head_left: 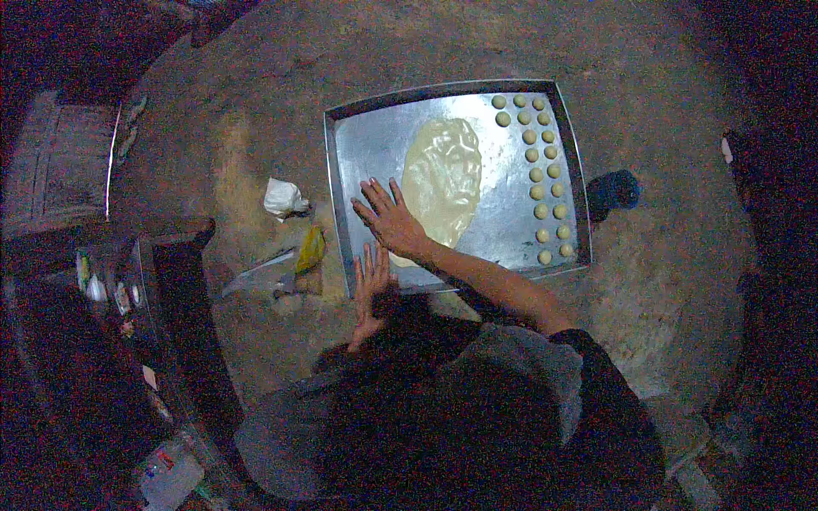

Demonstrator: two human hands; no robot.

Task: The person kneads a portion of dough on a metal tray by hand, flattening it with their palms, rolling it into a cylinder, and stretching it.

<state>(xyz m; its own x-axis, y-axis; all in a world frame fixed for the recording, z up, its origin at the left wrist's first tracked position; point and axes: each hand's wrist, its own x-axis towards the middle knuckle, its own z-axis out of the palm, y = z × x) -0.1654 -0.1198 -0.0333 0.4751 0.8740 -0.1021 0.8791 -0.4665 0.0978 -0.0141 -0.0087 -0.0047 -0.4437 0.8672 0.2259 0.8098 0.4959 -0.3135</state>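
Observation:
A large square metal tray (366, 140) lies on the floor in front of me. A glossy pale yellow mass (443, 183), like oil or soft fat, is spread in an oval on it. Small round dough balls (535, 175) sit in rows along the tray's right side. My right hand (394, 226) reaches across to the left, palm down with fingers spread, over the tray beside the pale mass's left edge. My left hand (369, 289) is at the tray's near left corner, fingers stretched out. Whether anything lies under either palm is hidden.
Left of the tray lie a crumpled white bag (285, 198), a yellow packet (310, 249) and a clear plastic sheet (260, 274). A dark blue round object (618, 191) stands against the right side. Dark furniture holding small items (95, 288) is at far left.

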